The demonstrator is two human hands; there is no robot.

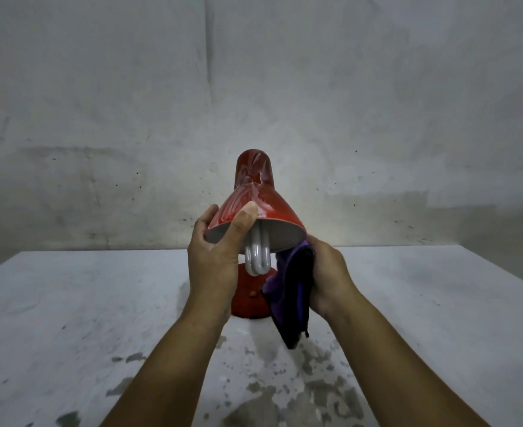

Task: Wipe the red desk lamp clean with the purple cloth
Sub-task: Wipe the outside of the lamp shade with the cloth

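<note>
left hand (215, 260) gripping red lamp (255, 195) shade, right hand (328, 272) holding purple cloth (291, 291)

Two bare forearms reaching in from the lower edge, no sleeves in sight, left hand (215, 257) and right hand (328, 274) ungloved, short trimmed thumbnail on the left

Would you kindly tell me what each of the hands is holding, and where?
Left hand grips the red lamp by its shade rim; right hand holds the bunched purple cloth.
</note>
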